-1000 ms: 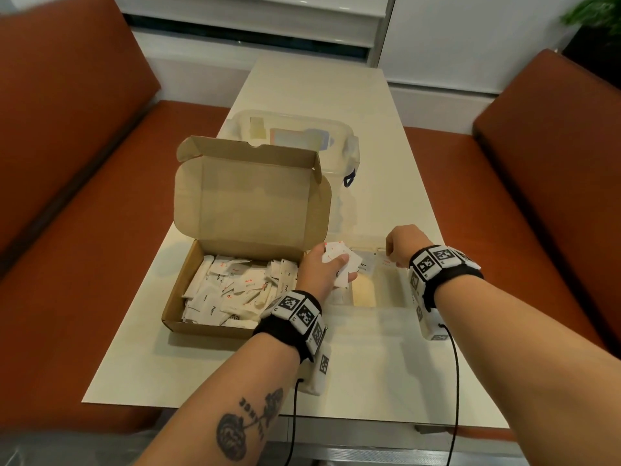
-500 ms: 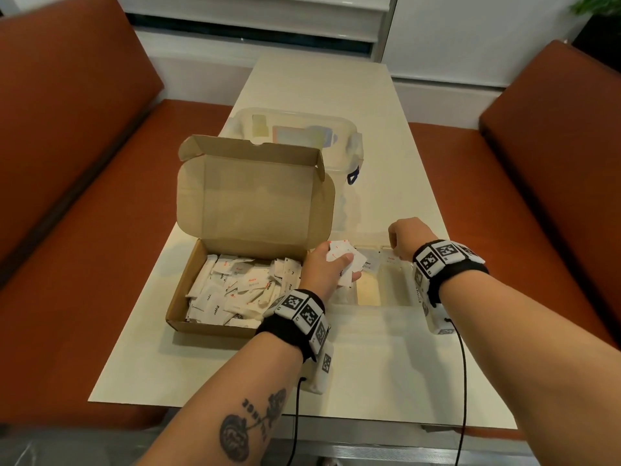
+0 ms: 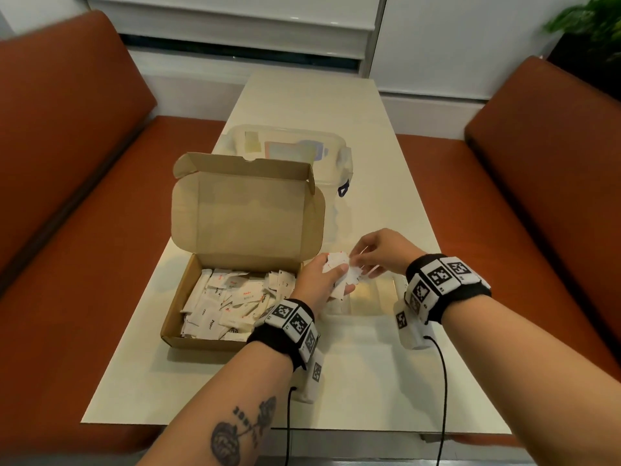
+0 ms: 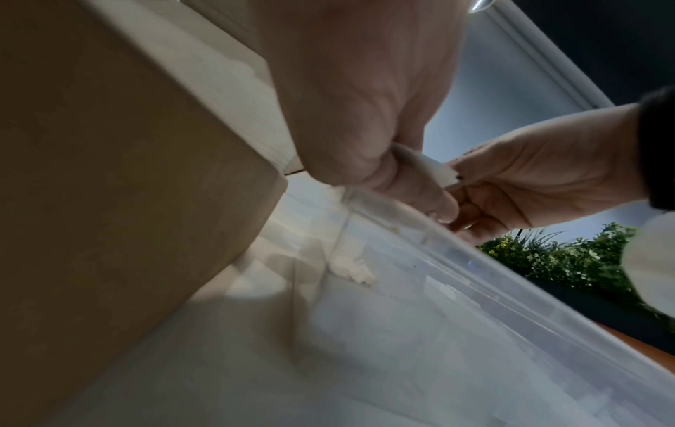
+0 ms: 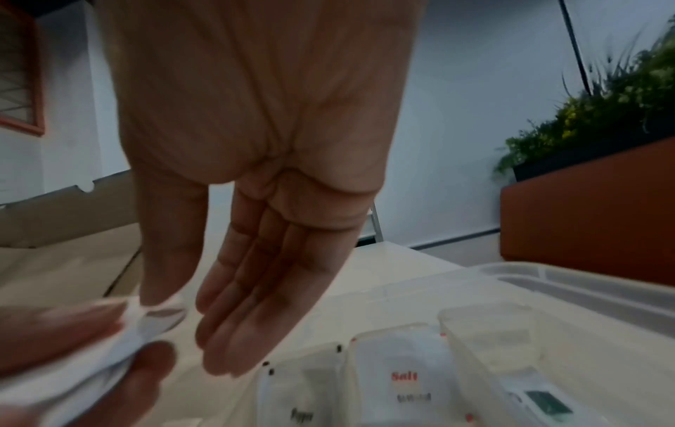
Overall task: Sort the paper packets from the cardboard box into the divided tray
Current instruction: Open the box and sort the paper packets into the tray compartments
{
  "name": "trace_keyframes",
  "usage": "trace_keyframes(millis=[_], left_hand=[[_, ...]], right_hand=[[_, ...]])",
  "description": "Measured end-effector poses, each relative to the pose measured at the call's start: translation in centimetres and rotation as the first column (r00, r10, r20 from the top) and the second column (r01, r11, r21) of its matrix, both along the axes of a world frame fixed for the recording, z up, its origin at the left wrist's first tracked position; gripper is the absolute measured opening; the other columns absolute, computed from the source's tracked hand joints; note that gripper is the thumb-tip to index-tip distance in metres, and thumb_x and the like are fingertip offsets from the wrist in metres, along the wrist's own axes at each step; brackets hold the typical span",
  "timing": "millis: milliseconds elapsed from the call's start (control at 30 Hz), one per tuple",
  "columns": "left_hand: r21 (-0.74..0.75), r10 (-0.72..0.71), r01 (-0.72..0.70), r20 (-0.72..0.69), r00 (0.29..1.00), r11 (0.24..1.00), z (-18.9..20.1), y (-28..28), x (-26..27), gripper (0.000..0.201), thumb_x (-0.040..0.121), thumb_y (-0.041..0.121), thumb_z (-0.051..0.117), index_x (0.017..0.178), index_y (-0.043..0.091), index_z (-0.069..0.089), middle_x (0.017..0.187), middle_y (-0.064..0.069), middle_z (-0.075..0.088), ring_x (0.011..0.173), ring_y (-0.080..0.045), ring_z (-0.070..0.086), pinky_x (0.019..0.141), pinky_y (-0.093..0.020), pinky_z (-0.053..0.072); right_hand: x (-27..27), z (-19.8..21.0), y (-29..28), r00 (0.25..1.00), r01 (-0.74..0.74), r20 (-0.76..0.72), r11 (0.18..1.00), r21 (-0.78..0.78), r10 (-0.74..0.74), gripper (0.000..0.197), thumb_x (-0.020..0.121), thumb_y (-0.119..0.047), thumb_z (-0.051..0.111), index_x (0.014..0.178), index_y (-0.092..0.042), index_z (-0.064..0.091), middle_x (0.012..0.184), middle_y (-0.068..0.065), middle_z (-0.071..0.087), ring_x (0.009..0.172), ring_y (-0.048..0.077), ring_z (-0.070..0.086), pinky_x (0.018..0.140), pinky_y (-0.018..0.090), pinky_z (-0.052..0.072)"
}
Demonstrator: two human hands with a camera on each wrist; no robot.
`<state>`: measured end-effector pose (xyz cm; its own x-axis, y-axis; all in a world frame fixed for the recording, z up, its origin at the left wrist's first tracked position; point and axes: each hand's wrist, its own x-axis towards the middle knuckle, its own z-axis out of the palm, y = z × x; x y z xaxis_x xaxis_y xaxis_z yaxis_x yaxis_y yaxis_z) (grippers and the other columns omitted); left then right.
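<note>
Right wrist view — divided tray [image 5: 489, 291] packets [image 5: 405, 372] read "Salt", "Pepper".

1 cardboard box [image 3: 235, 250], 1 divided tray [image 5: 449, 326] w/ 3 compartments, 2 hands, packets (too many to count).

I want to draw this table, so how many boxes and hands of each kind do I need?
Cardboard box: 1
Clear plastic tub: 1
Divided tray: 1
Hands: 2, left hand and right hand, both holding paper packets
Total: 5 (the packets are too heaped to count)
</note>
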<state>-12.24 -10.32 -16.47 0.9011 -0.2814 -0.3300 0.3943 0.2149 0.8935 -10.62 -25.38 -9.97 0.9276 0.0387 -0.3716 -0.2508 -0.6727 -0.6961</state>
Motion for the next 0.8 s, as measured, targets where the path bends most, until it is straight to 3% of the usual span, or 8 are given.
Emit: trace_keyframes(millis=[100,200,333,500,633,800], left_hand=[[-0.021,-0.022,0.021,-0.015,1.000,1.000,0.1,0.0,0.0,0.022,0.093,0.011,0.058,0.115,0.008,0.056,0.117,-0.013,0.060,0.091,-0.021,0.067,0.062,-0.022,0.057],[-0.019,-0.054,0.054,-0.024,0.998,0.998,0.2,0.3,0.0,0.028,0.090,0.010,0.063,0.117,0.009,0.055,0.116,-0.013,0.062,0.088,-0.019,0.068,0.056,-0.020,0.055],[-0.001,-0.041,0.041,-0.034,0.999,0.999,0.1,0.2,0.2,0.032,0.088,-0.004,0.059,0.118,0.007,0.053,0.120,-0.015,0.060,0.100,-0.023,0.065,0.067,-0.025,0.059],[-0.017,-0.002,0.001,-0.067,0.998,1.000,0.7,-0.5,0.3,0.029,0.092,0.001,0.057,0.120,0.007,0.054,0.121,-0.012,0.058,0.105,-0.024,0.062,0.067,-0.030,0.060],[-0.064,0.000,-0.004,-0.066,0.998,0.998,1.3,-1.3,0.1,0.021,0.089,0.003,0.062,0.108,0.010,0.059,0.107,-0.007,0.062,0.091,-0.017,0.064,0.062,-0.028,0.060],[-0.026,0.026,-0.027,-0.027,0.999,0.999,1.4,-1.8,-0.2,0.023,0.085,-0.005,0.065,0.100,0.011,0.060,0.097,-0.005,0.064,0.083,-0.018,0.066,0.060,-0.027,0.060]], right_hand=[[-0.5,-0.3,0.4,1.000,0.020,-0.023,0.999,0.048,-0.019,0.012,0.080,-0.004,0.071,0.092,-0.003,0.066,0.079,0.012,0.068,0.064,0.017,0.067,0.065,0.025,0.059],[-0.7,-0.5,0.2,0.997,0.077,-0.017,0.993,0.088,-0.076,0.012,0.079,0.000,0.071,0.091,-0.001,0.066,0.080,0.014,0.068,0.061,0.016,0.065,0.061,0.022,0.058],[-0.9,-0.3,-0.8,0.990,0.142,-0.010,0.981,0.131,-0.142,0.010,0.080,0.001,0.069,0.090,-0.002,0.068,0.078,0.010,0.069,0.054,0.010,0.063,0.052,0.015,0.053],[-1.4,0.0,-1.9,0.977,0.205,0.022,0.966,0.159,-0.211,0.007,0.082,0.001,0.068,0.082,-0.005,0.065,0.073,0.007,0.067,0.057,0.013,0.064,0.054,0.017,0.053],[-1.8,0.1,-2.1,0.948,0.310,-0.039,0.895,0.320,-0.315,0.014,0.082,0.006,0.065,0.075,-0.004,0.058,0.076,0.014,0.067,0.056,0.017,0.069,0.054,0.021,0.057],[-2.2,-0.3,-2.2,0.948,0.316,-0.083,0.880,0.355,-0.306,0.014,0.080,0.008,0.066,0.077,-0.003,0.058,0.070,0.014,0.069,0.057,0.019,0.070,0.055,0.024,0.058]])
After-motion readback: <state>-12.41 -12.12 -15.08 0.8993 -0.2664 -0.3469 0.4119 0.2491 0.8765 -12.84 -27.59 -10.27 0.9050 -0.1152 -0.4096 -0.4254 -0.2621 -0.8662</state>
